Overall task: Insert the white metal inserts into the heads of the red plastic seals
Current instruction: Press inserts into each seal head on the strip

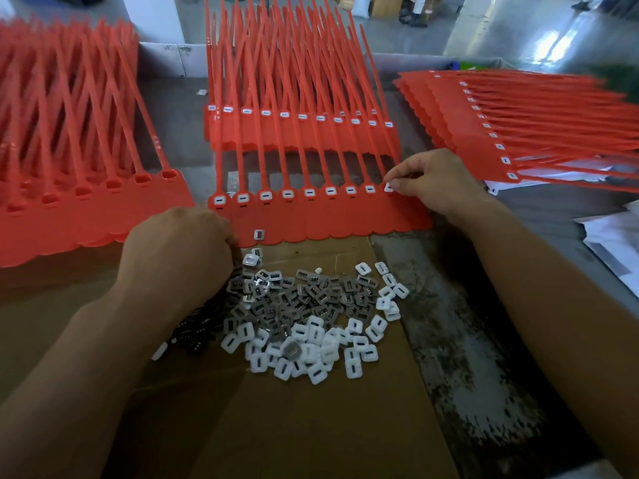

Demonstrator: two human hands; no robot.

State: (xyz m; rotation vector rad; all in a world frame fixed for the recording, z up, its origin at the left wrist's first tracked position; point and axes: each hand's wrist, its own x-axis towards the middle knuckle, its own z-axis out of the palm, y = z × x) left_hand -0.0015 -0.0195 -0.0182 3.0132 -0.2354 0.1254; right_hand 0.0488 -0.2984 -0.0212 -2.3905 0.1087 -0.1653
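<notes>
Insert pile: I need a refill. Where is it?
Head view, centre: the insert pile lies on cardboard, nearer than the red seals, by the left hand.

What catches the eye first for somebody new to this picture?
A strip of red seals lies in the middle, white inserts in its heads, with a bigger stack at the left and another stack at the right. In front, a pile of white and grey inserts lies on cardboard. The right hand pinches one insert at the strip's rightmost head; the left hand is curled beside the pile.
</notes>
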